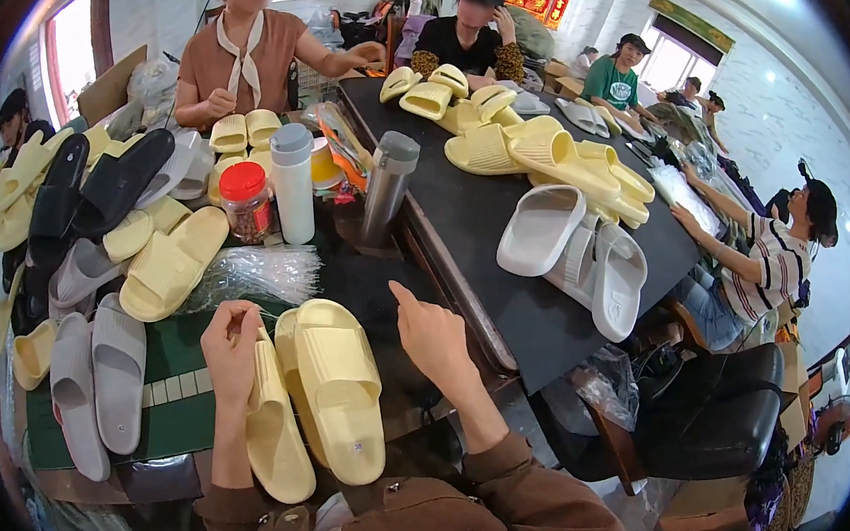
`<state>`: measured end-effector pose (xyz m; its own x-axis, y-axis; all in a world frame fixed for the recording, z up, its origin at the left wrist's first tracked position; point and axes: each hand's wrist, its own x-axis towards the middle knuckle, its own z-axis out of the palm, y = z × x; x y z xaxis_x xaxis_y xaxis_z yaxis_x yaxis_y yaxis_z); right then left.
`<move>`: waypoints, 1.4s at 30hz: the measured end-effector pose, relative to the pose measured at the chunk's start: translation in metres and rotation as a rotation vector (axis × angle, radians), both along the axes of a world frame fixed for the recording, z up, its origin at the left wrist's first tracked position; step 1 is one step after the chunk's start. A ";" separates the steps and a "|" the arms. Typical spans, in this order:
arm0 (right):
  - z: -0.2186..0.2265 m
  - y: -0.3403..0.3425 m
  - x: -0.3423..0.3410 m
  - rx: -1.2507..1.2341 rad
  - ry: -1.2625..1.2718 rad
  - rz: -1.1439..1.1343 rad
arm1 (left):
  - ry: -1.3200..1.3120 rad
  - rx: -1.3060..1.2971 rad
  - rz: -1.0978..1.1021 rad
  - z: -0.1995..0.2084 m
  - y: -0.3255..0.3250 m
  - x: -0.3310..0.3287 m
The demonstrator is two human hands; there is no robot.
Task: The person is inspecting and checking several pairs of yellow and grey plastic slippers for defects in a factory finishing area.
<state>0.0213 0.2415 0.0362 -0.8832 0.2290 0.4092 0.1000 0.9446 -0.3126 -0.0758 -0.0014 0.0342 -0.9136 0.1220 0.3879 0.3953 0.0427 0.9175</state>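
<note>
Head view — one pair of yellow slippers (345, 389), laid side by side between the two hands; left hand (227, 345), thumb and fingertips pinched together just beside the nearer end of the pair's left shoe, a thin clear strand (269, 314) apparently gripped; right hand (431, 341), held apart from the pair, forefinger extended, other fingers curled — whether anything is held beneath them cannot be told; a bundle of clear strands (259, 277) is placed beyond the pair.

Progress, as judged: pairing is done; no fastened strand can be made out on this pair, so fastening is presumably left; grey slippers (119, 376) are set at left on a green mat (177, 436); black slippers (124, 187) are heaped beyond; whether these are finished cannot be told.
</note>
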 end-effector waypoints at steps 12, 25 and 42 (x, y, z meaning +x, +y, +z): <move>0.013 -0.003 0.009 0.000 -0.014 -0.015 | 0.046 0.005 0.008 0.003 0.002 0.001; 0.031 -0.089 -0.023 -0.283 0.462 0.475 | 0.040 -0.019 0.003 0.003 0.000 0.001; 0.031 -0.095 -0.061 -0.599 0.187 0.666 | 0.091 0.100 0.046 0.005 0.000 0.005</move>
<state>-0.0400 0.1465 0.0676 -0.8400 -0.0837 0.5360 -0.5090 0.4638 -0.7252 -0.0708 -0.0012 0.0389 -0.8778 0.0378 0.4776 0.4769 -0.0269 0.8786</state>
